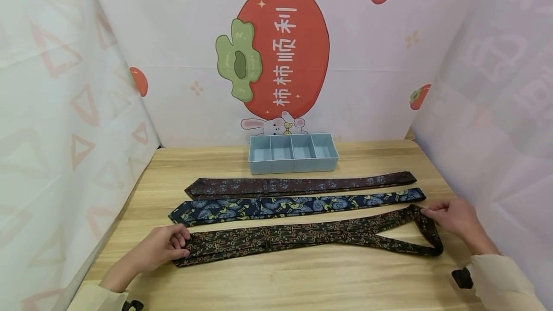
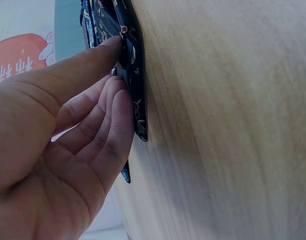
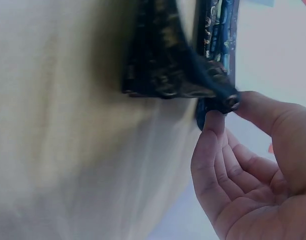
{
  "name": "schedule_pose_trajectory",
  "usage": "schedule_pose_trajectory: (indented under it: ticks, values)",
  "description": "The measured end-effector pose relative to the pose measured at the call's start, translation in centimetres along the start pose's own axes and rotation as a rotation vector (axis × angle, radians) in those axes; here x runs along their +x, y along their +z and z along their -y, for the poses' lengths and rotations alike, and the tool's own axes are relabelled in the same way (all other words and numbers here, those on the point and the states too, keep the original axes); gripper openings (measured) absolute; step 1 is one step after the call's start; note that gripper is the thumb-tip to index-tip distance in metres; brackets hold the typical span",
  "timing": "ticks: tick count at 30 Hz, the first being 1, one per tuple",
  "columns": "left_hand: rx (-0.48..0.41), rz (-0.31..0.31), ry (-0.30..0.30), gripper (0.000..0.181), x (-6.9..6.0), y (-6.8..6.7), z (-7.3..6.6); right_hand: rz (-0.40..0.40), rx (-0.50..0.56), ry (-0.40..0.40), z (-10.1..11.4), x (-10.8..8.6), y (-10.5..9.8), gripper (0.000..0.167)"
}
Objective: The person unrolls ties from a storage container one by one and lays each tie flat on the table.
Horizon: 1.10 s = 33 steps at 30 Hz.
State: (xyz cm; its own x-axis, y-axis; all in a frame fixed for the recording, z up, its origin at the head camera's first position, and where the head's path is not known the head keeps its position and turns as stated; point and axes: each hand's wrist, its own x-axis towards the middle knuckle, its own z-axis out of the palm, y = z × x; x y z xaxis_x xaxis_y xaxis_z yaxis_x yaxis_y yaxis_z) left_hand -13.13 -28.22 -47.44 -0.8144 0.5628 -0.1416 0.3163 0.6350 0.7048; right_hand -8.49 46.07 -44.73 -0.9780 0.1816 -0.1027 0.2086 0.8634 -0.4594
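Nearest the person lies a black necktie (image 1: 302,235) with a small brown-orange pattern, its narrow part folded back in a loop at the right. My left hand (image 1: 166,246) pinches the tie's wide end at the left; in the left wrist view the thumb (image 2: 100,55) presses its edge. At the fold on the right, my right hand (image 1: 451,217) holds the tie between thumb and fingers. In the right wrist view the pinched fold (image 3: 223,95) rises off the table. Just behind lies a navy necktie (image 1: 298,205) with blue and yellow figures, and beyond it a dark maroon necktie (image 1: 302,185).
A light blue box (image 1: 294,166) with several compartments stands at the back of the wooden table (image 1: 302,284). Behind it hangs a white cloth (image 1: 367,104) printed with persimmons. White cloth walls (image 1: 56,124) also stand along the left and right sides.
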Motion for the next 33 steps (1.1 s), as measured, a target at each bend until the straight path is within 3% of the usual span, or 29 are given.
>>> schedule_pose_trajectory:
  ticks: [3,9,15,20,25,30,33]
  values:
    - [-0.004,0.000,0.001,0.028,0.0,0.0,0.0,0.055,-0.003,0.033,-0.3,-0.4,0.2,0.047]
    - [-0.004,0.008,-0.013,0.028,0.0,-0.1,0.1,0.261,0.011,0.057,0.7,-1.9,-0.3,0.052]
    - [0.001,0.011,-0.025,0.028,-0.1,-0.2,0.2,0.303,0.009,-0.071,1.5,-2.8,0.2,0.032]
    - [0.001,0.011,-0.016,0.028,-0.1,-0.1,0.3,0.369,0.161,-0.145,1.1,-2.5,-0.2,0.018]
    - [0.000,0.007,-0.021,0.027,0.1,0.0,0.3,0.384,0.312,-0.020,0.5,-2.1,-1.5,0.038]
    - [-0.006,0.008,-0.007,0.028,0.0,0.0,0.1,0.294,0.380,0.115,-0.2,-1.7,-2.4,0.066]
    - [-0.003,0.008,0.000,0.028,0.0,0.0,0.1,0.244,0.455,0.150,-0.8,-1.5,-2.3,0.067]
